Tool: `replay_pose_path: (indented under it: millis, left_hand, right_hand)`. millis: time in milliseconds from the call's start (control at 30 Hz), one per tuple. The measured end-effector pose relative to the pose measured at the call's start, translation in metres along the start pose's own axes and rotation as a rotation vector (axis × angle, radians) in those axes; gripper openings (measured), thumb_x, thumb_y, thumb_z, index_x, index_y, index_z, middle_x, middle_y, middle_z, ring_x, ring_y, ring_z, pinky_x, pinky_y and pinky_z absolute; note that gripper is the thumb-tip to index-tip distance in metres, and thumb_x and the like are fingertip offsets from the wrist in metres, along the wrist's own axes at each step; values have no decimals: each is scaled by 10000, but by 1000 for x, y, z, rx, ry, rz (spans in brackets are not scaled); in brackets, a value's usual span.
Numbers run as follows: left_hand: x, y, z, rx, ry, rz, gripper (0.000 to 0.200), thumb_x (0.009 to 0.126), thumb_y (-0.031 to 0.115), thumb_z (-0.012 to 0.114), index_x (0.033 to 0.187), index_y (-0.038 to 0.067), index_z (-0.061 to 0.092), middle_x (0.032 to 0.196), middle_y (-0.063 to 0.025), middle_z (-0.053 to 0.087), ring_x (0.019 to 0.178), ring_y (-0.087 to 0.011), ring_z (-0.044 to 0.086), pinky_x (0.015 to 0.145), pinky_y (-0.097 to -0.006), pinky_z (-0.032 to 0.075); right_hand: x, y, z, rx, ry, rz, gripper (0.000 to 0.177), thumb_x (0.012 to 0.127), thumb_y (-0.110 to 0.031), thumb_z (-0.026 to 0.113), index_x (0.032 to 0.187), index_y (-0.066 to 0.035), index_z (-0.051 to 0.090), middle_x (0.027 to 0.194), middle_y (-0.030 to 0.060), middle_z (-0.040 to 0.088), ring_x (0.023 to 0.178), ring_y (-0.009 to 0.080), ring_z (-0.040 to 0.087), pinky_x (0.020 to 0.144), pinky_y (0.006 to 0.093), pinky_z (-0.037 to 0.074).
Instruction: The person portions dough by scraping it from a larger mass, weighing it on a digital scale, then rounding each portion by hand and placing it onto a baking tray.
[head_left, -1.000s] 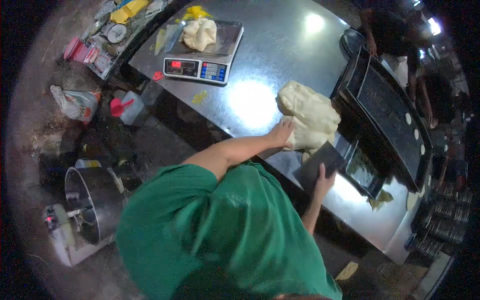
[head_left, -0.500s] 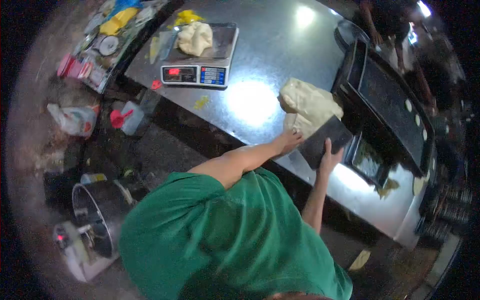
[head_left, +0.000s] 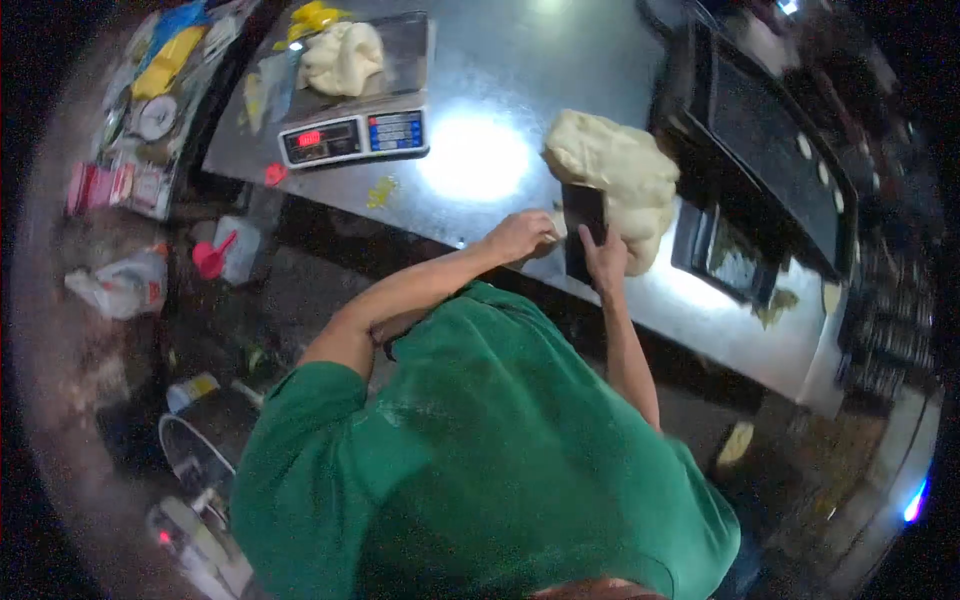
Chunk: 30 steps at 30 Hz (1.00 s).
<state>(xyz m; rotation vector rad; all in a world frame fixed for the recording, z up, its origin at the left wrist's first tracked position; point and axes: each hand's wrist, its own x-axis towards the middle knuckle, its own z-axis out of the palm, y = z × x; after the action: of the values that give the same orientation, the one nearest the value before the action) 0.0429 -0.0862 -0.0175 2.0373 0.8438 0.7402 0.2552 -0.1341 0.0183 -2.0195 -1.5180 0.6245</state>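
A large mass of pale dough [head_left: 625, 165] lies on the metal table [head_left: 490, 60]. My right hand [head_left: 606, 258] grips a dark flat scraper [head_left: 583, 225], which stands on edge at the dough's near left side. Just left of the scraper, my left hand [head_left: 522, 236] is closed on a small piece of dough [head_left: 557, 222]. Another lump of dough [head_left: 342, 60] rests on the digital scale [head_left: 397, 133], whose display glows red.
Black trays [head_left: 770, 140] with several pale pieces stand on the right. A smaller metal tin [head_left: 728, 255] is below them. At the left are a side table [head_left: 150, 150] with packets, a plastic bag [head_left: 125, 285] and a mixer bowl [head_left: 205, 430] on the floor.
The scraper has turned upright and moved left with my right hand. My left hand has drawn left, away from the main dough, with a small piece. The whole view has shifted.
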Motion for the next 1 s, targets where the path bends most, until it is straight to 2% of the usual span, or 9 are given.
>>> replay_pose_path:
  millis: [100, 200, 333, 467, 500, 600, 700, 800, 1000]
  left_hand:
    - [-10, -10, -30, -82, 80, -56, 132, 873, 96, 625, 939, 73, 737, 901, -113, 622, 896, -303, 633, 810, -409, 523]
    - [-11, -8, -55, -195, 109, -151, 155, 881, 136, 660, 996, 82, 748, 947, -104, 668, 870, -274, 662, 800, -362, 522]
    - [12, 4, -134, -371, 511, -305, 180, 914, 183, 688, 1052, 73, 726, 1018, -83, 699, 877, -213, 664, 804, -343, 522]
    - [38, -18, -285, 158, 946, -28, 150, 950, 150, 632, 1065, 63, 675, 1017, -98, 674, 932, -249, 641, 840, -379, 514]
    - [45, -67, -340, 533, 1065, 94, 182, 943, 168, 623, 1092, 70, 659, 1058, -127, 653, 1005, -297, 606, 867, -419, 501]
    - [37, -129, -377, 597, 875, -223, 251, 933, 262, 630, 1154, 148, 668, 1279, -122, 558, 1132, -346, 542, 1033, -494, 406]
    - [44, -147, -374, 750, 716, -292, 322, 896, 252, 670, 1212, 191, 661, 1334, -96, 523, 1273, -376, 434, 1118, -552, 269]
    - [56, -98, -326, 677, 886, -114, 302, 894, 234, 672, 1193, 192, 670, 1339, -89, 519, 1305, -347, 411, 1126, -546, 251]
    - [56, -10, -144, -257, 238, -417, 309, 980, 259, 620, 1183, 27, 641, 1082, -166, 684, 984, -306, 668, 864, -403, 530]
  right_hand:
    - [12, -25, -4, 300, -122, -25, 415, 904, -199, 722, 1243, 8, 601, 1041, 203, 720, 930, 297, 698, 842, 391, 530]
    - [20, -35, -3, 166, -284, -31, 425, 901, -187, 728, 1245, 24, 594, 1088, 195, 716, 968, 278, 690, 869, 394, 519]
    - [6, -55, 23, 57, -406, -122, 500, 897, -277, 743, 1266, 22, 588, 1106, 189, 712, 996, 275, 671, 905, 390, 501]
    - [0, -89, 44, 262, -213, 96, 501, 902, -265, 746, 1263, 42, 583, 1117, 171, 707, 982, 251, 658, 905, 367, 497]
    - [-3, -95, 53, 338, -122, 138, 494, 903, -261, 746, 1255, 46, 586, 1120, 165, 705, 978, 245, 656, 900, 363, 498]
    - [4, -88, 58, 565, -35, 177, 435, 901, -236, 755, 1201, 43, 610, 1105, 120, 695, 959, 206, 641, 874, 356, 503]
    - [7, -75, 46, 566, 14, 184, 443, 896, -233, 760, 1207, 45, 609, 1090, 118, 698, 952, 196, 639, 875, 349, 504]
    - [-2, -62, 25, 602, 145, 247, 433, 895, -228, 761, 1202, 41, 616, 1086, 110, 697, 946, 186, 634, 875, 338, 505]
    - [-34, -5, -24, 713, 429, 431, 473, 904, -189, 747, 1284, 35, 577, 1173, 102, 677, 1019, 191, 619, 928, 336, 483]
